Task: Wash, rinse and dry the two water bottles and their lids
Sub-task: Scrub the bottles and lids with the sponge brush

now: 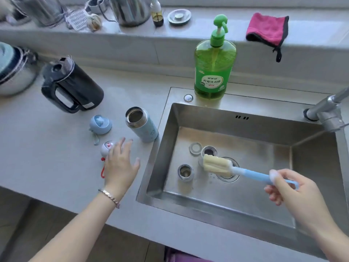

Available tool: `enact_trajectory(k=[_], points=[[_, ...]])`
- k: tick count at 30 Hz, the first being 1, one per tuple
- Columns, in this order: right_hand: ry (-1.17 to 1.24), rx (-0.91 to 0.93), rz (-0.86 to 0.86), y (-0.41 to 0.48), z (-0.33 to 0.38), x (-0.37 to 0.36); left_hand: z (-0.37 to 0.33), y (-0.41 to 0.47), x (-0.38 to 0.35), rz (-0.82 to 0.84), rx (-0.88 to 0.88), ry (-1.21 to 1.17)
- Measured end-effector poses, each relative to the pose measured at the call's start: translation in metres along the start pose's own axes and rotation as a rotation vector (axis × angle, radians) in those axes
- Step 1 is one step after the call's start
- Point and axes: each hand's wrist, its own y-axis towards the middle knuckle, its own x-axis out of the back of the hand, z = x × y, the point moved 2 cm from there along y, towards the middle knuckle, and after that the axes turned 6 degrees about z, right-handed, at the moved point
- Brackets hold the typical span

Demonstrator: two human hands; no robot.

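Now, head view | left hand open, fingers spread over white lid, likely reaching, no grip | right hand wrapped round sponge brush, held over sink ready to scrub | blue bottle upright, uncapped, beside sink (blue lid near).

The counter lies open along its front edge and the sink toward its right wall, while the blue bottle at the sink's left rim, the blue lid, the white lid and the black jug block the counter's middle, and the sponge brush and two steel-rimmed pieces crowd the drain
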Motion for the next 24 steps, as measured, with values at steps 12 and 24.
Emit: enact_trajectory(k=[12, 24], points=[[-0.067, 0.019, 0.025, -0.030, 0.001, -0.033, 0.077, 0.032, -0.029, 0.172, 0.323, -0.135], [0.191, -0.078, 0.118, -0.050, -0.004, -0.019, -0.040, -0.063, 0.020, 0.312, 0.049, -0.782]])
